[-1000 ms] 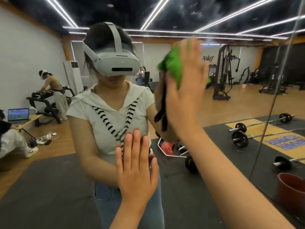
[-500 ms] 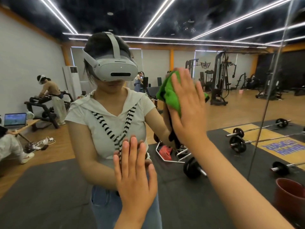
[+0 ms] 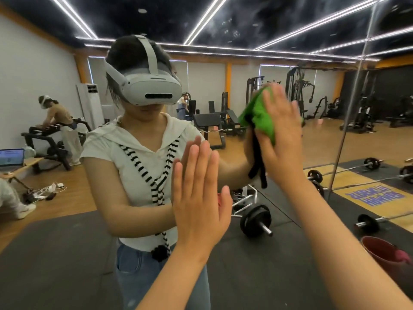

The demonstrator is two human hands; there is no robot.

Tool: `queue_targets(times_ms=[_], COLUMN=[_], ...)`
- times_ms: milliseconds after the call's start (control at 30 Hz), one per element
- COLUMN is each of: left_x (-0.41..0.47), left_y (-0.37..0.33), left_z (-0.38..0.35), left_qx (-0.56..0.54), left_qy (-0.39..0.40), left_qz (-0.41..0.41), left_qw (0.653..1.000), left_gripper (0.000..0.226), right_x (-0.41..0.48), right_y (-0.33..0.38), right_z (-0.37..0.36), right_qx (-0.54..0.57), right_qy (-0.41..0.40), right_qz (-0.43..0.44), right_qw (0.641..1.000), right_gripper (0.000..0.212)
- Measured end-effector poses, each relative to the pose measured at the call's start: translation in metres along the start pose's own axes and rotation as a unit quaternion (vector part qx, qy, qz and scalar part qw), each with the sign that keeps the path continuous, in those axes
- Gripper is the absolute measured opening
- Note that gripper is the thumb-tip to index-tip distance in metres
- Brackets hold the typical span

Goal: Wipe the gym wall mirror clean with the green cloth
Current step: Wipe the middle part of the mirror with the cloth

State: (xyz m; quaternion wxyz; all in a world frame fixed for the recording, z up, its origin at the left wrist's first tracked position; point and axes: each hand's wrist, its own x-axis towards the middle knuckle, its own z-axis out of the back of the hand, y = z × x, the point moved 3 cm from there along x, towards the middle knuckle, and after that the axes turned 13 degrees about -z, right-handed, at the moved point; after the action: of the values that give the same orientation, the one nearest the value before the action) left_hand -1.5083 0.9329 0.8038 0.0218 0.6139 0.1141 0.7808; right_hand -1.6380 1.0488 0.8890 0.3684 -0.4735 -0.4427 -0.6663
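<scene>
Right hand (image 3: 282,139) fingers (image 3: 274,101) straight, pressing green cloth (image 3: 260,118) on mirror (image 3: 67,253); cloth long axis upright. Left hand (image 3: 199,202) flat, fingers together.

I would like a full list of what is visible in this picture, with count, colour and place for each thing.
mirror: one, reflective, fills the view ahead
green cloth: one, green with a black part, on the mirror, upper right
bucket: one, dark red, lower right corner
barbells: several, black plates, reflected on the floor at right
headset: one, white, on the reflected person's head
laptop: one, screen lit, reflected at the left edge
weight machines: several, black, reflected at the back right
left hand: one, flat on the mirror, centre
right hand: one, presses the green cloth on the mirror
</scene>
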Motion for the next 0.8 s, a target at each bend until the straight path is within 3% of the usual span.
queue_targets(times_ms=[100, 167, 233, 367, 433, 533, 600, 667, 800], left_x=[-0.003, -0.003, -0.002, -0.005, -0.005, -0.005, -0.006, -0.006, -0.004], left_y=[0.0, 0.0, 0.0, 0.001, 0.001, 0.0, -0.001, 0.0, -0.001], left_z=[-0.008, -0.011, -0.012, -0.012, -0.012, -0.014, -0.014, -0.013, -0.008], left_qx=[0.048, 0.059, 0.063, 0.072, 0.078, 0.083, 0.084, 0.085, 0.093], left_qy=[0.015, 0.007, -0.005, -0.007, -0.006, -0.005, -0.004, -0.001, 0.042], left_qz=[-0.006, -0.006, -0.007, -0.011, -0.011, -0.012, -0.014, -0.014, -0.023], left_qw=[0.999, 0.998, 0.998, 0.997, 0.997, 0.996, 0.996, 0.996, 0.995], left_gripper=[0.061, 0.059, 0.059, 0.061, 0.061, 0.064, 0.064, 0.063, 0.063], right_x=[0.012, 0.004, -0.013, -0.036, -0.03, -0.024, -0.036, -0.063, -0.106], right_y=[-0.033, -0.022, 0.0, -0.002, -0.028, -0.047, -0.03, -0.004, 0.013], right_z=[0.014, 0.005, -0.008, -0.009, 0.004, 0.014, 0.005, -0.013, -0.028], right_qx=[0.079, 0.088, 0.069, -0.01, -0.007, 0.058, 0.079, 0.078, 0.011], right_qy=[-0.101, -0.144, -0.137, 0.005, 0.002, -0.096, -0.118, -0.081, 0.039], right_qz=[-0.169, -0.234, -0.2, 0.031, 0.014, -0.166, -0.234, -0.209, -0.01], right_qw=[0.977, 0.957, 0.968, 0.999, 1.0, 0.98, 0.962, 0.971, 0.999], right_gripper=[0.057, 0.057, 0.059, 0.061, 0.061, 0.06, 0.06, 0.062, 0.056])
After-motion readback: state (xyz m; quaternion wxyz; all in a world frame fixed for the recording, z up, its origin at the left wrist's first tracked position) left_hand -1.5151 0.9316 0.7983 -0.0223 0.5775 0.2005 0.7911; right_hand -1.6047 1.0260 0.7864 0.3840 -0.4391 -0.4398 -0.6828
